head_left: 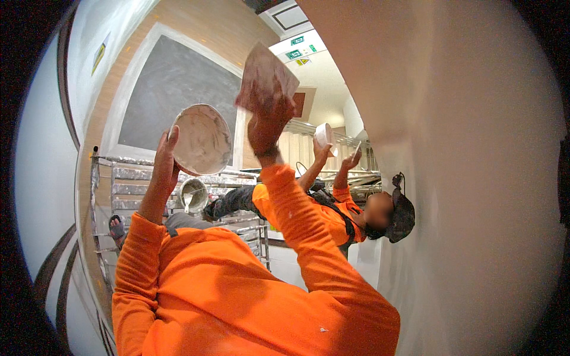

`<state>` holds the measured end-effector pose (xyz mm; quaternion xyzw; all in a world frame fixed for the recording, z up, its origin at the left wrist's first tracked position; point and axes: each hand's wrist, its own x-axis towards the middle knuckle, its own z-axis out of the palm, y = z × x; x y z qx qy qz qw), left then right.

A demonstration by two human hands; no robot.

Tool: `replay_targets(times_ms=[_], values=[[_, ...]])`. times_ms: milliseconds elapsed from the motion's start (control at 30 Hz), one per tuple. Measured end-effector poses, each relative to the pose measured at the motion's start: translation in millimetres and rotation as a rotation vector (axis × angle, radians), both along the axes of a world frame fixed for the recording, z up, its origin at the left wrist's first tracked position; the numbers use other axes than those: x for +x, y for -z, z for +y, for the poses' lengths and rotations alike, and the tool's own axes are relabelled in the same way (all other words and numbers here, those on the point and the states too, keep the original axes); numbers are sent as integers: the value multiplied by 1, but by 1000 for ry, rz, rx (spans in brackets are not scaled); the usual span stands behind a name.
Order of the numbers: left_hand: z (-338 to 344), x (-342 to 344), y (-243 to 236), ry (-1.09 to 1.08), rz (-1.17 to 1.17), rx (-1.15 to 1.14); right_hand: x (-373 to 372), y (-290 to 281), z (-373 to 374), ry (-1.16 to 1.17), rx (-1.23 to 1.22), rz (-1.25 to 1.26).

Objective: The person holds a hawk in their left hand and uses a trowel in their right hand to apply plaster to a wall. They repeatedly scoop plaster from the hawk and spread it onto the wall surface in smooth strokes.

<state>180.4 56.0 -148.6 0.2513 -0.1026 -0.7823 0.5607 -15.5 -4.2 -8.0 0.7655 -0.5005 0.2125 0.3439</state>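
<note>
Fingers of my left hand (pixel 167 155) grip the rim of a round bowl (pixel 203 141). Pale, wet-looking plaster coats its inside, and its mouth is tilted toward me. Raised higher, my right hand (pixel 272 118) is closed on a flat, squarish scraper (pixel 267 68), smeared by motion and stained with plaster. The scraper is apart from the bowl, up and to its right. Part of the scraper's near edge is hidden behind my fingers.
A plaster-splashed slatted scaffold platform (pixel 132 174) lies below, with a bucket (pixel 194 194) holding a putty knife. At right, a co-worker in orange (pixel 332 216) holds a white tub (pixel 326 137) and a small tool. A large smooth wall (pixel 475 178) rises close on my right.
</note>
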Motion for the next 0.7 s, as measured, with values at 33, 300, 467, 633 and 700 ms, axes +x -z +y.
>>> replay_targets(times_ms=[33,300,467,633,700], values=[[-1,2,0,-16,2,5,5,5,8,-67,21,-17],[-6,10,-2,38,8,11,-6,-96,20,59,-399,-885],[-21,5,-7,-20,-17,-1,9,-128,-21,31,-388,-996],[-19,10,-12,3,-21,36,51,-116,-37,-170,-314,-1019],[-16,14,-10,-11,-21,34,80,-114,-35,-104,-253,-1038]])
